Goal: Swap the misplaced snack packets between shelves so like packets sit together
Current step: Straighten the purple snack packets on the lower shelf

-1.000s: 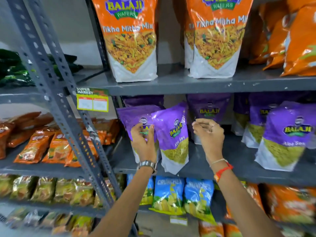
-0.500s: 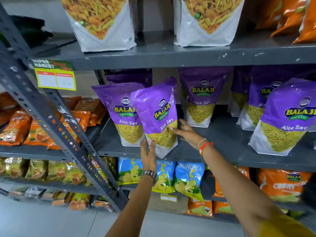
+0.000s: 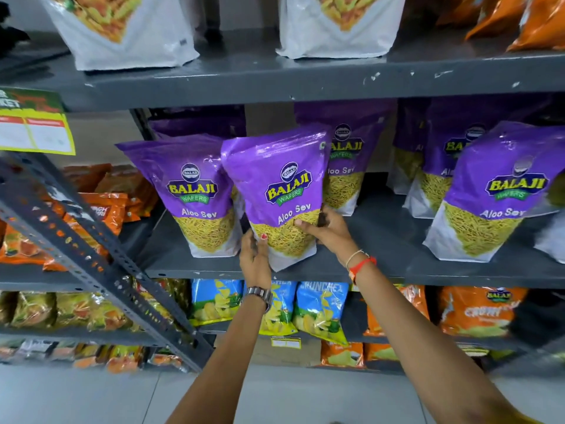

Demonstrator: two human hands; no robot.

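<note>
Left hand (image 3: pixel 255 261): bare, red-painted thumbnail showing. Silver metal link-band wristwatch (image 3: pixel 260 295) on left wrist. Left forearm bare, no sleeve in view.

Right hand (image 3: pixel 331 233): bare. Thin pale thread bracelet (image 3: pixel 354 255) on right wrist; just below it, red-orange woven thread band (image 3: pixel 362 264), knotted. Right forearm bare; sliver of yellow fabric at bottom frame edge, too cropped to identify.

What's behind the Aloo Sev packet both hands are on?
Behind the held Aloo Sev packet, another purple Aloo Sev packet stands further back on the grey shelf; its left part is covered. Anything directly behind the held packet is hidden.
</note>
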